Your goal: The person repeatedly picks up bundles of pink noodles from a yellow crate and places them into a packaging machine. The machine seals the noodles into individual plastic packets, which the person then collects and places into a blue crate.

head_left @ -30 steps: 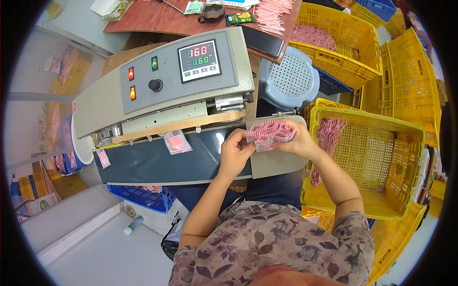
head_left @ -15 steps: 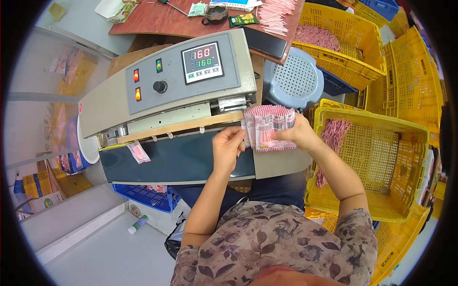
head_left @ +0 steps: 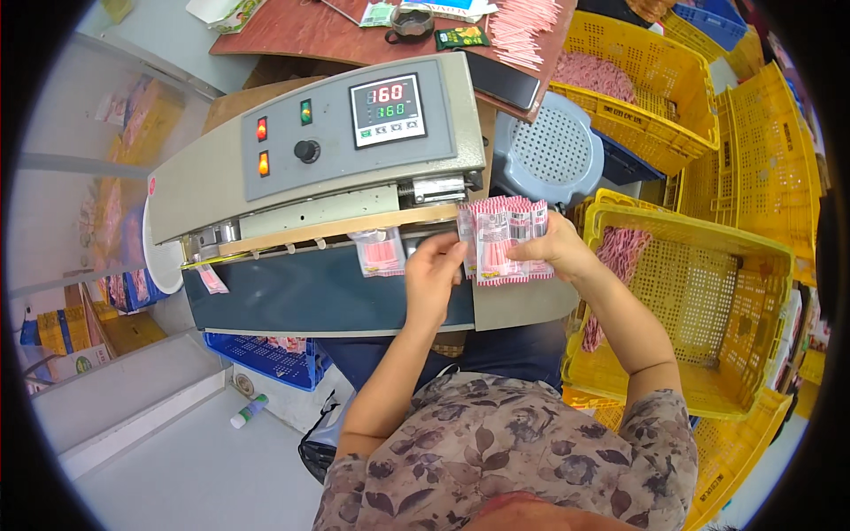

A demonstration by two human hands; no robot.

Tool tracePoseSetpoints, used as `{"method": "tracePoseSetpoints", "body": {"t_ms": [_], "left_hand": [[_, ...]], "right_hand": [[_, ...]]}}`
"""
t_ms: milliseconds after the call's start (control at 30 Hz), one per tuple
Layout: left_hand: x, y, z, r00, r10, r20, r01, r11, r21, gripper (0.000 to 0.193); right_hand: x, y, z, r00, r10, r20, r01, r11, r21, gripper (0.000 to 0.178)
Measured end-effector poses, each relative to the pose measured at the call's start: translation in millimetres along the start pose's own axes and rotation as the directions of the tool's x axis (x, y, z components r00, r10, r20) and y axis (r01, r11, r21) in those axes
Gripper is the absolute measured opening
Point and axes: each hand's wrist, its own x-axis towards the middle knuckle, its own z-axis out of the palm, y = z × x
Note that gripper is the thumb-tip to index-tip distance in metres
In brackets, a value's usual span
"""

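While right hand around one packet stack, left hand, grip unclear, two packets along one machine

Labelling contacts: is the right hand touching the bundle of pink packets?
Touching. The head view shows the right hand's fingers lying across the front of the pink packets, gripping the bundle's right side.

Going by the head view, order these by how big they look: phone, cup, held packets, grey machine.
Largest to smallest:
1. Grey machine
2. Held packets
3. Phone
4. Cup
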Motion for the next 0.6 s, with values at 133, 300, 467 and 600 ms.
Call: {"method": "tracePoseSetpoints", "body": {"t_ms": [133,300,467,600], "left_hand": [[12.7,-3.5,-18.9,0.998,-0.017,0.061,0.023,0.996,-0.092,0.009],[10.6,13.5,-56.2,0.988,0.026,-0.15,-0.035,0.998,-0.059,0.009],[-9.8,-0.9,-22.7,0.917,0.38,-0.123,-0.329,0.893,0.309,0.016],[6.4,-5.7,0.1,0.998,0.045,0.049,-0.046,0.999,0.021,0.007]], "right_hand": [[4.0,0.0,-1.1,1.0,0.008,0.001,-0.008,1.0,0.004,0.04],[2.5,-3.0,-2.4,0.999,0.032,0.006,-0.032,0.999,0.007,0.038],[7.3,-5.6,6.3,0.999,0.034,0.02,-0.032,0.993,-0.115,0.038],[10.8,-7.6,10.0,1.0,-0.008,0.009,0.009,0.976,-0.218,0.044]]}}
